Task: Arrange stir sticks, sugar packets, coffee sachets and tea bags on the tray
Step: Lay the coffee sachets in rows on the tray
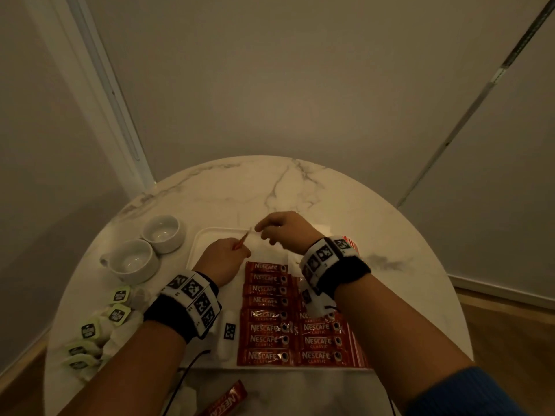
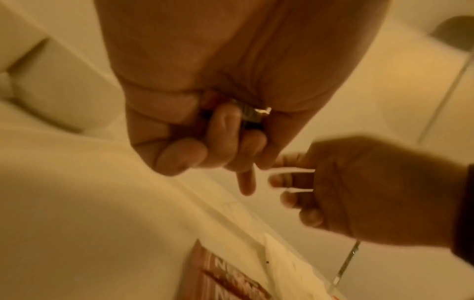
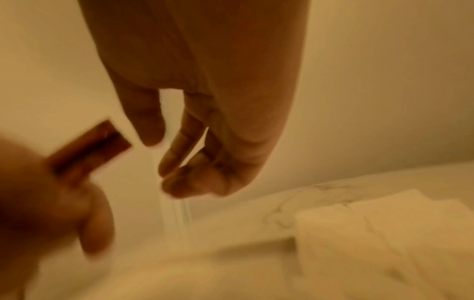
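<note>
Centrally, over the white tray (image 1: 200,239), both hands meet. Left hand (image 1: 221,261): fingers curled tight around a thin red sachet (image 1: 242,241), its free end slanting toward 1 o'clock. Right hand (image 1: 284,230): thumb and forefinger brought together at that end; whether they touch the sachet cannot be told, and the remaining fingers hang loosely curled. Nescafé coffee sachets (image 1: 267,313): two columns at 6 o'clock of the tray, reaching the table (image 1: 345,193) edge. Green-tagged tea bags (image 1: 102,322): clustered at 8 o'clock. Two white cups (image 1: 144,250): side by side at 9 o'clock of the tray.
</note>
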`<state>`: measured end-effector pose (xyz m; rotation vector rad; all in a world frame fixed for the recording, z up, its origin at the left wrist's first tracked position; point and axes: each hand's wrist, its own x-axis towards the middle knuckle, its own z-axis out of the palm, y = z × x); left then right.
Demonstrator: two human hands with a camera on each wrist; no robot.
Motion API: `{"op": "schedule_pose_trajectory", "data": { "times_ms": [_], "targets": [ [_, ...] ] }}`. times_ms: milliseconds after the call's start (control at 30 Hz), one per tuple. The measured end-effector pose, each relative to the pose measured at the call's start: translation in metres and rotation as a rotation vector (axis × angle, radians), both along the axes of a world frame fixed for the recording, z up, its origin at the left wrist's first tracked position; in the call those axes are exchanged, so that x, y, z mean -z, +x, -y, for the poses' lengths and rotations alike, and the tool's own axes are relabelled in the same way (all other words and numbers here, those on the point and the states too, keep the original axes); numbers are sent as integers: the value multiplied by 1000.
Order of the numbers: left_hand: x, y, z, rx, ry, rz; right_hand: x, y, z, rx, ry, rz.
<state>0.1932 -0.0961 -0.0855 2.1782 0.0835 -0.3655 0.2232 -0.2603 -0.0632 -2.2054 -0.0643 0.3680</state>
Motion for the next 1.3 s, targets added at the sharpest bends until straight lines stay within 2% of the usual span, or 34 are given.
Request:
{"op": "schedule_pose_trajectory", "data": {
  "times_ms": [67,100,233,400,500,600,800,933,1100,1300],
  "targets": [
    [-6,-1,3,76,122,59,-15,-5,2,67,338,-159],
    [-9,-1,5,93,155,68,-19,-6,4,62,413,-201],
    [-17,-4,14,130,58,60,-25,-13,9,-73,290,-121],
    [-16,1,6,40,-195,171,-22,-16,19,-22,340,-42],
    [-12,4,-4,0,-248,239,-18,-15,23,-4,263,-3],
    [-6,11,-7,-68,-293,270,-14,-11,25,9,63,89],
    [2,23,7,6,-220,286,-5,-2,15,-80,-149,208],
    [17,32,6,-50,-85,183,6,11,10,-96,-306,122],
    [35,30,0,-18,133,-16,25,20,-1,-77,-334,-25],
    [40,26,0,-29,110,-62,35,22,-7,-119,-411,-31]
  ]
}}
